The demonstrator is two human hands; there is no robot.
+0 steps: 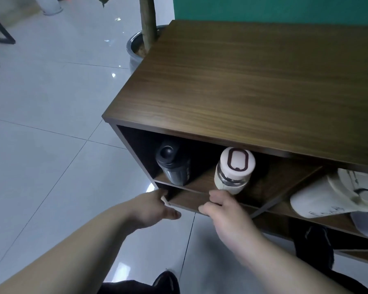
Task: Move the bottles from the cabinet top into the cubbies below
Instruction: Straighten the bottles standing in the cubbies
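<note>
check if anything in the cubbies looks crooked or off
The cream-lidded bottle in the upper left cubby leans, with the right hand at its base. The black bottle beside it tilts as well. In the next cubby a white jug lies on its side. Nothing looks spilled.

No word, brand or number can be read anywhere. The cream bottle (234,170) in the left upper cubby carries only a dark brown rounded-rectangle outline on its lid, a mark and not a letter for certain. The white jug (319,200) in the next cubby bears dark printing on its side and lid, too blurred to make out. The black bottle (172,164) shows no legible label.
</note>
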